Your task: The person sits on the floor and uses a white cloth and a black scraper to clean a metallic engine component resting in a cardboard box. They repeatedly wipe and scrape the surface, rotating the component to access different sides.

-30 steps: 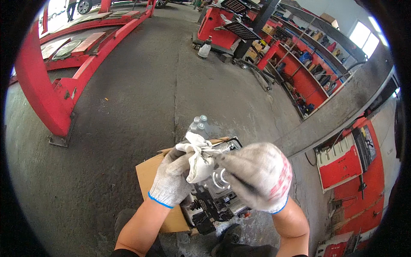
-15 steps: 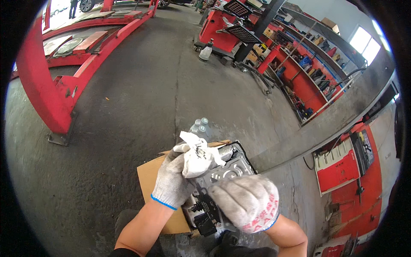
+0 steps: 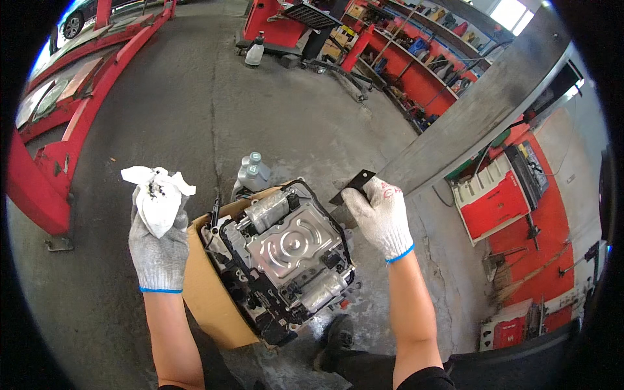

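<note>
A white rag (image 3: 158, 207) and a flat black plate (image 3: 353, 186), one for each hand

The left hand (image 3: 160, 250), in a pale work glove, is half closed around the rag, which bunches above the fingers and carries dark specks. This hand is to the left of the cardboard box (image 3: 218, 315), well apart from the right one. The right hand (image 3: 383, 218), gloved also, is nearly closed — its thumb and fingers pinch the plate, which has a small hole near its far end. The plate is near the upper right corner of the metal car part (image 3: 292, 244); whether they touch, I cannot tell. Cardboard runs along this part's left side, and grey bottles (image 3: 252, 173) stand just behind — on the concrete floor (image 3: 292, 123).
</note>
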The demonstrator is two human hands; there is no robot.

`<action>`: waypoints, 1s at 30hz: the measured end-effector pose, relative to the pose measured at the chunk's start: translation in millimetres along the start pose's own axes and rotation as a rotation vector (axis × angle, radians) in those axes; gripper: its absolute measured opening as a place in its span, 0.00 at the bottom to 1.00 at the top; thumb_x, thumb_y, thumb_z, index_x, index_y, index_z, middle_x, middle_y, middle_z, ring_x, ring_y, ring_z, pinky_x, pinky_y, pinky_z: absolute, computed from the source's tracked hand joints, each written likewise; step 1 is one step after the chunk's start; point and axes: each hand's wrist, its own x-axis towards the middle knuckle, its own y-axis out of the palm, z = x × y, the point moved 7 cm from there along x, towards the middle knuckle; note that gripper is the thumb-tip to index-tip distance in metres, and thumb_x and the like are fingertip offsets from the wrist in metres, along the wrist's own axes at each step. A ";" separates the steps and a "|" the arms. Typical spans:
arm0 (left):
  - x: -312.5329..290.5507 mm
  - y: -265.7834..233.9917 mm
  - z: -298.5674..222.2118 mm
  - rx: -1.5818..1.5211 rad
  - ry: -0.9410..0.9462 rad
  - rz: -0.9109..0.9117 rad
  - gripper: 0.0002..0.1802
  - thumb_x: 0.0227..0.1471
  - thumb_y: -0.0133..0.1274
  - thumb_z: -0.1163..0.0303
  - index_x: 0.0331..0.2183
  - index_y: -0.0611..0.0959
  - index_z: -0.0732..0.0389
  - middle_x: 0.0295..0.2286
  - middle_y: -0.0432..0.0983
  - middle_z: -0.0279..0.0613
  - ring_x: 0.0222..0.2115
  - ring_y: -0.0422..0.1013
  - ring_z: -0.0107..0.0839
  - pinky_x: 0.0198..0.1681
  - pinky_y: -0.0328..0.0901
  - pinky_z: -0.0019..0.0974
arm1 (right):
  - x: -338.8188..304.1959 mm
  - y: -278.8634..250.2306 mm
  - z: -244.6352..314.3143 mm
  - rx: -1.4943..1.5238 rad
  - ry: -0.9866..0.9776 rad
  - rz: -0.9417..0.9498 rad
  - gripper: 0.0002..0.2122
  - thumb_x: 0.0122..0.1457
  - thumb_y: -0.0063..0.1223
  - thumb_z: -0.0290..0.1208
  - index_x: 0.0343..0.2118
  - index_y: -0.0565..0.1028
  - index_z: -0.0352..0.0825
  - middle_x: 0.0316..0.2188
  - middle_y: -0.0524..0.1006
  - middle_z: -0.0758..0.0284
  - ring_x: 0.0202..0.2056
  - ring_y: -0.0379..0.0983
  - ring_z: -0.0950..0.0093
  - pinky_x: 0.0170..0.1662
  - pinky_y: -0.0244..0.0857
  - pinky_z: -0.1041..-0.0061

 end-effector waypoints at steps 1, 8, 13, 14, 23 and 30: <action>0.9 -3.7 1.0 0.059 0.027 -0.003 0.21 0.66 0.47 0.67 0.58 0.72 0.58 0.52 0.74 0.42 0.48 0.76 0.34 0.40 0.75 0.30 | -2.5 1.5 -4.8 -0.008 -0.023 0.002 0.11 0.57 0.55 0.34 0.31 0.78 0.30 0.24 0.76 0.51 0.26 0.76 0.58 0.31 0.68 0.65; 2.7 -0.1 -2.4 -0.055 -0.030 0.031 0.22 0.59 0.52 0.79 0.56 0.74 0.63 0.49 0.77 0.42 0.47 0.76 0.33 0.47 0.72 0.32 | 7.8 -0.7 -28.2 0.219 0.032 0.051 0.10 0.58 0.55 0.33 0.32 0.77 0.29 0.21 0.75 0.57 0.24 0.73 0.67 0.32 0.67 0.68; 8.6 -11.1 1.0 0.215 0.075 -0.028 0.20 0.61 0.48 0.80 0.54 0.75 0.62 0.49 0.77 0.44 0.46 0.76 0.30 0.45 0.72 0.31 | 15.2 17.8 -33.3 0.249 -0.022 0.179 0.12 0.58 0.54 0.35 0.33 0.75 0.29 0.25 0.76 0.52 0.28 0.75 0.59 0.35 0.68 0.65; 8.9 -8.7 2.0 0.233 0.084 0.001 0.19 0.62 0.48 0.79 0.54 0.75 0.62 0.48 0.77 0.44 0.46 0.76 0.30 0.44 0.73 0.31 | 14.3 16.7 -27.4 0.205 0.015 0.217 0.12 0.58 0.52 0.35 0.34 0.75 0.29 0.28 0.77 0.50 0.32 0.76 0.55 0.37 0.69 0.63; 12.6 -20.4 9.2 0.056 0.012 -0.020 0.19 0.67 0.44 0.67 0.56 0.74 0.61 0.50 0.76 0.44 0.45 0.76 0.32 0.41 0.75 0.33 | 26.4 24.8 -8.2 0.097 -0.068 0.234 0.11 0.57 0.50 0.34 0.34 0.76 0.30 0.30 0.77 0.49 0.36 0.76 0.49 0.39 0.70 0.58; 10.2 -10.1 9.1 0.211 0.089 0.061 0.20 0.66 0.45 0.67 0.56 0.73 0.61 0.50 0.76 0.44 0.46 0.76 0.31 0.41 0.75 0.32 | 31.5 34.8 -5.8 0.009 -0.129 0.259 0.11 0.57 0.49 0.34 0.33 0.75 0.30 0.30 0.77 0.48 0.37 0.76 0.48 0.40 0.70 0.55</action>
